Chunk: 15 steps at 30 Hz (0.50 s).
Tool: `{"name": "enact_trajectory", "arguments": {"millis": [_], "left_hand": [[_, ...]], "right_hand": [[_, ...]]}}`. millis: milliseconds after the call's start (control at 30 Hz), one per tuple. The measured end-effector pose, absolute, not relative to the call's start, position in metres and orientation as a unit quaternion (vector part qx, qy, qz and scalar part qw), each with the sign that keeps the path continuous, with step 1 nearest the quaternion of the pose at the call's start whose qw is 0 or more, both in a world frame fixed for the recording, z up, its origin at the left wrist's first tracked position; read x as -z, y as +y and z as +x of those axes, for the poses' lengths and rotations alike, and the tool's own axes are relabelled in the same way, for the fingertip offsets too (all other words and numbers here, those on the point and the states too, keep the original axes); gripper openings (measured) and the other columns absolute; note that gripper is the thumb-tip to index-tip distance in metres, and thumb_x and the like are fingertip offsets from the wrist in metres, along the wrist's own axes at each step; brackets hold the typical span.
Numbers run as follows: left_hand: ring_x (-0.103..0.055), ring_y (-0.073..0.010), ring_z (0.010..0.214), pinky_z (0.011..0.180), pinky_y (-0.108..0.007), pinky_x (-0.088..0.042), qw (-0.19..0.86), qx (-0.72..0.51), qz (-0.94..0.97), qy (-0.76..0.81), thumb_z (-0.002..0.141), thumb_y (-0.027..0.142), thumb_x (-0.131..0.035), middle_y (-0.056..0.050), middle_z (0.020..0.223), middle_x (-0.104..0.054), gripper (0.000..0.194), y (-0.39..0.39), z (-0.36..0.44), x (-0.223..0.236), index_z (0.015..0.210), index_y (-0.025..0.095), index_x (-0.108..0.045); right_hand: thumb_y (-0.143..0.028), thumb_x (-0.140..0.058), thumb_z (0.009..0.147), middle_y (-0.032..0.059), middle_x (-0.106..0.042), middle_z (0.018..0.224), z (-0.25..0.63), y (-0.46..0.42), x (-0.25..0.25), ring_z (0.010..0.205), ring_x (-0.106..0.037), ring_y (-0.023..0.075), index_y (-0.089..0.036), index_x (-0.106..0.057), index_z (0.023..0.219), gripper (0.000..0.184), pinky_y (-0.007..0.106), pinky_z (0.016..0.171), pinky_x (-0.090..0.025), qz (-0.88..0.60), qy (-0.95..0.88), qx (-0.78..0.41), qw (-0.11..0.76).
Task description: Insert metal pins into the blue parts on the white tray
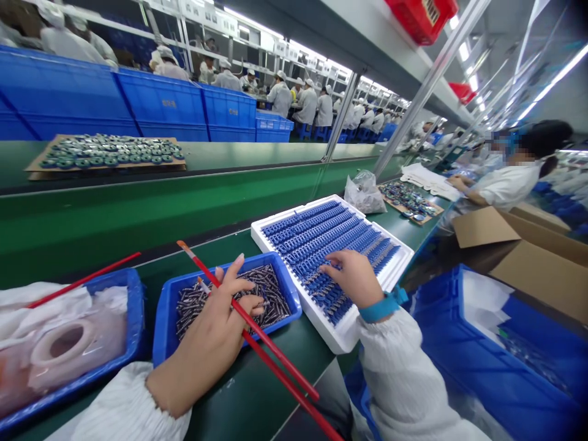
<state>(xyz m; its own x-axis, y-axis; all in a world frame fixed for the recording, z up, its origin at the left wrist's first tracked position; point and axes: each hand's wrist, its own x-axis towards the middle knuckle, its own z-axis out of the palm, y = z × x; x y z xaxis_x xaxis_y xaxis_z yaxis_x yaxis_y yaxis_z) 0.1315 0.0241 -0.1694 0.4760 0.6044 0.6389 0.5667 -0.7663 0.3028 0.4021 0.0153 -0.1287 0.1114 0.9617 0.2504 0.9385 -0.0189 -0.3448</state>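
Note:
My left hand (209, 334) hovers above a blue bin (160, 324) of small dark metal pins (271, 288). Two thin red-handled paintbrushes (275, 349) run between its fingers, bristle ends pointing up and left. A pin or two may sit near my left fingertips, too small to be sure. My right hand (356, 275), with a turquoise band at the wrist, curls over the blue plastic parts (316, 236) standing in rows in a white foam tray (335, 343). Its thumb and fingertips are drawn together low over the near rows; whatever lies between them is hidden.
To the left, a blue bin (138, 312) holds a wrapped roll, white cloth and another red stick (87, 278). Round parts lie on cardboard (34, 164) on the ledge. Beyond the tray are a plastic bag (365, 193) and a co-worker (509, 177). A blue crate (441, 318) stands right.

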Motion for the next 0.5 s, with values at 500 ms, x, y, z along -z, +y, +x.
{"name": "enact_trajectory", "arguments": {"millis": [500], "left_hand": [[-0.039, -0.0275, 0.139, 0.113, -0.055, -0.033, 0.030, -0.370, 0.861, 0.347, 0.096, 0.022, -0.041, -0.005, 0.126, -0.059, 0.017, 0.022, 0.132, 0.166, 0.097, 0.025, -0.058]], "right_hand": [[-0.016, -0.040, 0.102, 0.0019, -0.059, 0.092, 0.331, -0.021, 0.119, 0.085, -0.058, 0.0165, -0.013, -0.061, 0.091, 0.024, 0.025, 0.077, -0.048, -0.408, -0.760, -0.112, 0.493]]}}
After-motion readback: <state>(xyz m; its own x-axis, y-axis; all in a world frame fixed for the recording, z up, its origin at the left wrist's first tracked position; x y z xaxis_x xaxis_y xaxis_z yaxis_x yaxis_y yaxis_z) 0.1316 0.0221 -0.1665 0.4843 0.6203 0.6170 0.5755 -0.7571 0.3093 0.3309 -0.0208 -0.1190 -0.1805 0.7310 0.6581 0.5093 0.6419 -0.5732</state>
